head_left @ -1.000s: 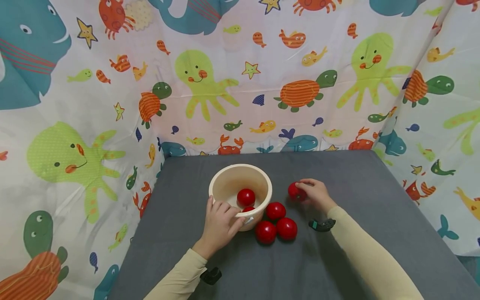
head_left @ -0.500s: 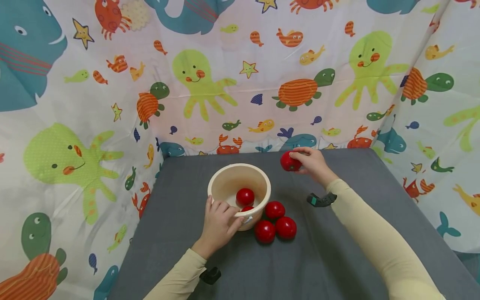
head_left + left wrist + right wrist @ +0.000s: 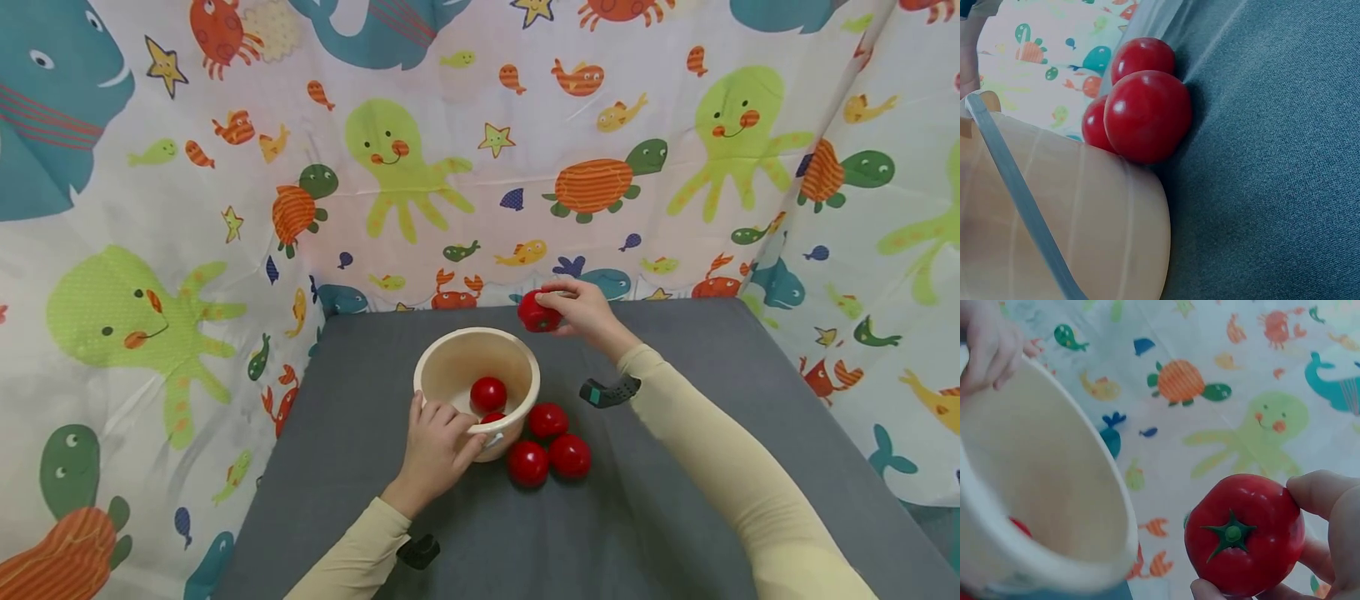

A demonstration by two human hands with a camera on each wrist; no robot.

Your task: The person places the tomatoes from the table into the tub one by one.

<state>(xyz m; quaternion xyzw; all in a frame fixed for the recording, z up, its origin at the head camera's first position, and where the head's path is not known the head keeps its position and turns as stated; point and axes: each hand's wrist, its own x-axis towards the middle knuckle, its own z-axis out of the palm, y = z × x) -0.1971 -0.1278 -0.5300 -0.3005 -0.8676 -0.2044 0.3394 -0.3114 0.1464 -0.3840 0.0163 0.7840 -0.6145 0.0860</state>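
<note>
The tomato [image 3: 537,312] is aloft, just beyond the far right rim of the tub [image 3: 454,367] — carried too low, it could clip that rim; a loosened pinch could drop it. It lies at the right hand [image 3: 588,313]'s fingertips, pinched between thumb and fingers — stem uncovered. The left hand [image 3: 438,450] grips the near left rim.

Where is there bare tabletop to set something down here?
Bare table shows left of the bucket, toward the patterned curtain, and right of the three loose tomatoes. It's crowded at the bucket's near side, where those tomatoes cluster and the left hand grips the bucket.
</note>
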